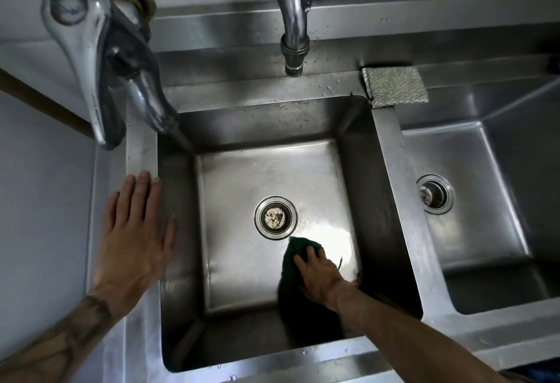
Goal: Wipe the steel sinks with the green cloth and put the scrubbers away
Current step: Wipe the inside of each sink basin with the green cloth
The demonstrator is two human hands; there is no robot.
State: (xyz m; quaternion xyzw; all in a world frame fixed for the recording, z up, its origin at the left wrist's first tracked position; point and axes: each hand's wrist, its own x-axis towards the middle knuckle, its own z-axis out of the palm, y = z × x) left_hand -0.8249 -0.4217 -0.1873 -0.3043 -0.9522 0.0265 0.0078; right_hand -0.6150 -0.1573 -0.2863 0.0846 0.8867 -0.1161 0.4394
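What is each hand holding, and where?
Right hand presses the green cloth near its far end on the sink floor; left hand lies flat, empty.

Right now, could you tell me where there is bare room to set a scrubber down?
Free: the right sink's floor around its drain, and the back ledge between spout and scrubber pad. Crowded: the left rim under the left hand; the left sink's floor, where the right hand presses the green cloth.

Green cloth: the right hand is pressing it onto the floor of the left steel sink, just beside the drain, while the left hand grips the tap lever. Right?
Not quite. The head view shows the left hand lying flat and open on the sink's left rim, below the chrome tap lever, not gripping it. The rest holds: the right hand presses the green cloth onto the left steel sink floor beside the round drain.
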